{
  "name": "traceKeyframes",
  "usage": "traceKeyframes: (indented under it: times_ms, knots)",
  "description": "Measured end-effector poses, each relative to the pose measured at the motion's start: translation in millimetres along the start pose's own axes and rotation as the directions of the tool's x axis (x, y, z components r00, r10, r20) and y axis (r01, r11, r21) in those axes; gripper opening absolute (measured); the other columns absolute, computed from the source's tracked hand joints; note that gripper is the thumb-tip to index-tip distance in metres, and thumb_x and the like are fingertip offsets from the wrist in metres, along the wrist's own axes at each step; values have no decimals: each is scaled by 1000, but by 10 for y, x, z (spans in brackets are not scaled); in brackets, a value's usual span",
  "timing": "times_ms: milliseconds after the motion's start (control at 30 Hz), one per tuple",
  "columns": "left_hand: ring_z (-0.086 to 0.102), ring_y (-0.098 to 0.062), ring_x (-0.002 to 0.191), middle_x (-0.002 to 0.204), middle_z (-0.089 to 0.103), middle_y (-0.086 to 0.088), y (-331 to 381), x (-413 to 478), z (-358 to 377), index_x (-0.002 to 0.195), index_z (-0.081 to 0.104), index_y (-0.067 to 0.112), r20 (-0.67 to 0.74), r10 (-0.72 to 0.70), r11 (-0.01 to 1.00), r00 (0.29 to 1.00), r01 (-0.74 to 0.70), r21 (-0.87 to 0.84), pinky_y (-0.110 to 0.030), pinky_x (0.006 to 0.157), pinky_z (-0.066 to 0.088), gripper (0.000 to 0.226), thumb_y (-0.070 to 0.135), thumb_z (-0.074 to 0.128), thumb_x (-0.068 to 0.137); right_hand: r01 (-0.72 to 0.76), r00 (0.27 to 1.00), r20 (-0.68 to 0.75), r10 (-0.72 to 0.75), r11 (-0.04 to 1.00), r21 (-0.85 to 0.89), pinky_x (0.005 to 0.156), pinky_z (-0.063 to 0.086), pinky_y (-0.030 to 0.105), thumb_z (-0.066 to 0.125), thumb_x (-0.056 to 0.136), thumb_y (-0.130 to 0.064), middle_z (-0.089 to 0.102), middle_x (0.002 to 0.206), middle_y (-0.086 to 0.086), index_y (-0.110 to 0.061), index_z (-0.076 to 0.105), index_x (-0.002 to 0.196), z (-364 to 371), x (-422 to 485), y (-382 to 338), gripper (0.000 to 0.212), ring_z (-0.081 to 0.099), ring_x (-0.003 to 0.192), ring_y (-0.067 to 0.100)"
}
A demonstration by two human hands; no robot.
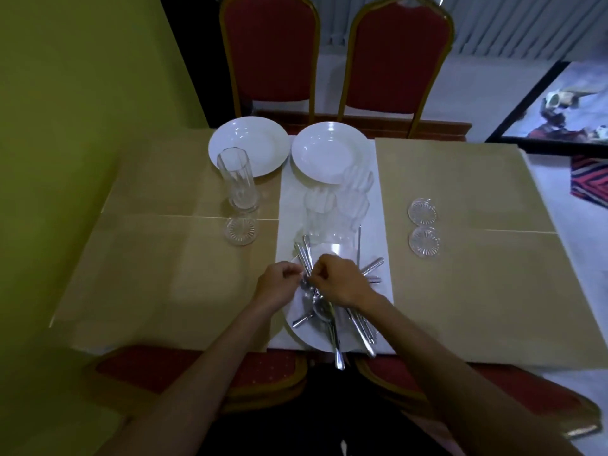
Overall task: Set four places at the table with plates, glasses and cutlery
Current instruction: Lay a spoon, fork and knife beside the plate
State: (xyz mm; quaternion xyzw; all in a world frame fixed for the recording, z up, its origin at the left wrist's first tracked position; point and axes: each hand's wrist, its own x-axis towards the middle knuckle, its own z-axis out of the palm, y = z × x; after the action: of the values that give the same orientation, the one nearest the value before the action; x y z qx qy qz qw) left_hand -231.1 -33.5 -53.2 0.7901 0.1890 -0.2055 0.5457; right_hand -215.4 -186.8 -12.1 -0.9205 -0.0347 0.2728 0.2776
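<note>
A near white plate [306,335] at the table's front middle holds a heap of cutlery [329,311]. My left hand [279,284] and my right hand [342,278] sit over that heap, both with fingers closed on pieces of cutlery. Two white plates [250,139] [329,149] lie at the far side. A tall glass [237,179] stands upright on a coaster at the far left. Several more glasses [332,212] stand grouped on the white runner [289,205], just beyond the near plate.
Three clear glass coasters lie bare: one on the left [240,230], two on the right [422,210] [424,241]. Tan placemats [460,192] cover the table. Red chairs [269,47] stand at the far side, and more sit at the near edge. A green wall is at left.
</note>
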Motion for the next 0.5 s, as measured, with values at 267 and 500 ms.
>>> traceKeyframes:
  times_ms: [267,500]
  knots:
    - [65,-22,107,117,70,-4,-91,-123,16,115,70,14,-45,10,991,999,-3,137,-36,97,52,27,11,53,95,-77,995,-88,52,947,-312,86,47,38,59,94,-36,60,118,14,-9,52,116,264,171,-38,35,61,109,34]
    - [63,-17,111,118,69,1,-138,-104,2,112,71,19,-32,13,988,999,-8,152,-27,91,49,26,14,54,93,-130,989,-107,101,941,-313,85,49,36,60,93,-53,63,115,12,-10,61,113,323,204,-12,47,63,108,33]
